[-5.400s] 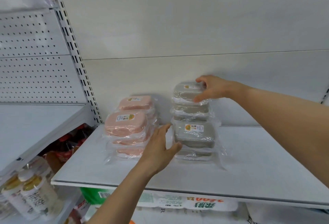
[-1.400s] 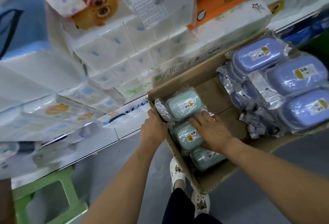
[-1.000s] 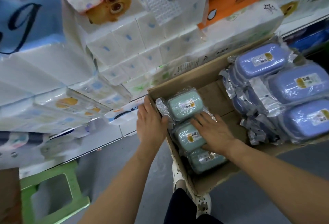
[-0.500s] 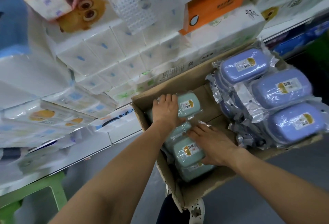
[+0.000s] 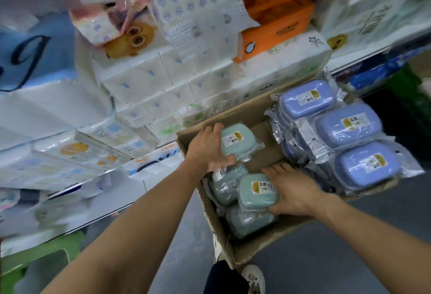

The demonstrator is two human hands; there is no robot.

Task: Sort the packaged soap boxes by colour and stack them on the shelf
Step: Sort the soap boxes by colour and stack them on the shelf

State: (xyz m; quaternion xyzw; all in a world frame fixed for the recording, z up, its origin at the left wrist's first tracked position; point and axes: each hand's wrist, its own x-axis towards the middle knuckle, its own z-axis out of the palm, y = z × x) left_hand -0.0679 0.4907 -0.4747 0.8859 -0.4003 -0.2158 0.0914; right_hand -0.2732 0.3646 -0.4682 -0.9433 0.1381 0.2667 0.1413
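Left hand: the left hand (image 5: pixel 207 147) lies over the near-left edge of the far green soap box (image 5: pixel 236 139), fingers spread along its side and thumb toward the middle of the carton; contact is plain, a closed hold is not, so I cannot tell whether it is gripped.
Right hand: the right hand (image 5: pixel 295 190) rests against the right side of the near green soap box (image 5: pixel 257 191), thumb reaching under the lower edge; cupped on it, but whether the hold is firm cannot be told.
Hands relative to each other: apart, one pack each.
Green stock: further green packs (image 5: pixel 248 220) lie beneath and just beside the near one, overlapping, all in clear wrap.
Carton: the cardboard carton (image 5: pixel 242 253) holds the green packs in its left part; bare cardboard floor shows between the colours.
Blue stock: blue soap boxes (image 5: pixel 347 128) are piled in the right part, rising above the rim, untouched.
Surroundings: tissue packs (image 5: pixel 163 79) fill the racks behind; a green stool (image 5: pixel 35 261) stands at lower left; a shoe (image 5: pixel 253 277) shows below the carton.
Step in hand: judged to be gathering green packs for the shelf, which is out of view.
Next move: likely calls for closing both hands and lifting clear of the loose wrap; slippery film could let a pack slide.
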